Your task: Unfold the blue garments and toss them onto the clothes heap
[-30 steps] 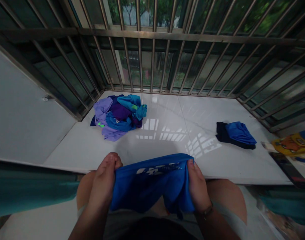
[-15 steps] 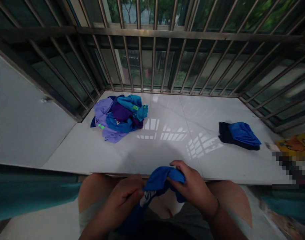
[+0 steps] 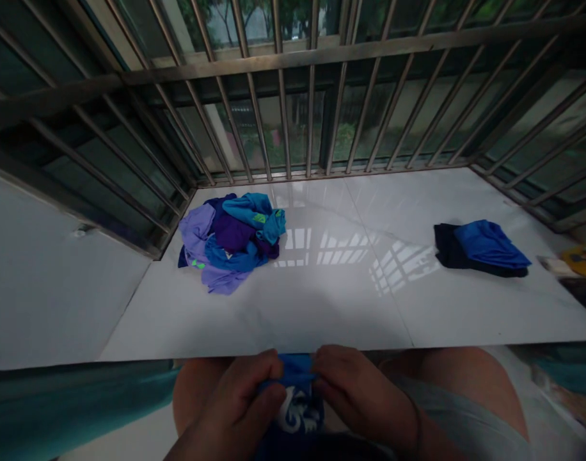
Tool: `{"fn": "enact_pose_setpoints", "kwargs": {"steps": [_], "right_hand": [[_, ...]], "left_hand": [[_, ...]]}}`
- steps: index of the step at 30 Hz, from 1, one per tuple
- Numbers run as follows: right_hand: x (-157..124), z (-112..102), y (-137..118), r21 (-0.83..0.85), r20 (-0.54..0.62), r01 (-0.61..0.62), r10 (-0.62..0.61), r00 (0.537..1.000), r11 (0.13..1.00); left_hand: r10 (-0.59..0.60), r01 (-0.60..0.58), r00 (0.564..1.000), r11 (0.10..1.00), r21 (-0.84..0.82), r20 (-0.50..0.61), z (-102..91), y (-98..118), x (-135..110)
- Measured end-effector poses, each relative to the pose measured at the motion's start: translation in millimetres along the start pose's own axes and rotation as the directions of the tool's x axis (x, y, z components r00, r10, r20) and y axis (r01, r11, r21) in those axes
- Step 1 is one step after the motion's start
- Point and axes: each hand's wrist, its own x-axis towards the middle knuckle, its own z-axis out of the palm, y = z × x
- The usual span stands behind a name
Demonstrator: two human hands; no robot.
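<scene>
My left hand [image 3: 235, 403] and my right hand [image 3: 355, 394] are side by side over my lap, below the near edge of the white ledge [image 3: 322, 307]. Both are closed on a blue garment with white print [image 3: 297, 400], bunched narrow between them. A heap of loose blue and purple clothes [image 3: 230, 240] lies at the ledge's back left. Over on the right side lies a folded stack, blue on top of dark [image 3: 482, 248].
Metal window bars [image 3: 293, 115] fence the back and both sides of the ledge. A grey wall panel [image 3: 48, 282] is on the left. Teal fabric [image 3: 77, 400] runs along the lower left, and colourful items [image 3: 583, 262] sit at the far right edge.
My hands came together from a wide spread, gathering the blue garment into a narrow bunch and lowering it toward my lap. The view tilted slightly.
</scene>
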Motion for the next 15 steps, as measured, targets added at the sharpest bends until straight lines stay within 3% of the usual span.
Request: {"fn": "enact_pose_setpoints", "kwargs": {"steps": [3, 5, 7, 10, 12, 15], "right_hand": [[-2, -3, -10, 0.069, -0.174, -0.08, 0.091, 0.981, 0.994], [1, -1, -18, 0.057, -0.278, -0.151, 0.161, 0.947, 0.987], [9, 2, -25, -0.09, -0.342, -0.143, 0.105, 0.934, 0.986], [17, 3, -36, -0.321, -0.3, -0.041, -0.061, 0.952, 0.946], [16, 1, -45, -0.305, -0.288, -0.01, -0.083, 0.954, 0.952], [8, -9, -58, -0.213, -0.391, 0.049, -0.131, 0.911, 0.976]], "left_hand": [[0.018, -0.018, 1.0, 0.992, 0.127, 0.008, -16.7, 1, 8], [0.092, -0.085, 0.996, 0.964, 0.251, -0.017, -14.8, -2, 19], [0.239, -0.233, 0.971, 0.912, 0.337, 0.027, -3.4, -8, 29], [0.369, -0.396, 0.918, 0.878, 0.27, 0.146, 21.0, -15, 38], [0.315, -0.344, 0.933, 0.923, 0.174, 0.175, 35.6, -14, 39], [0.096, -0.114, 0.967, 0.992, 0.061, 0.238, 47.9, -4, 46]]}}
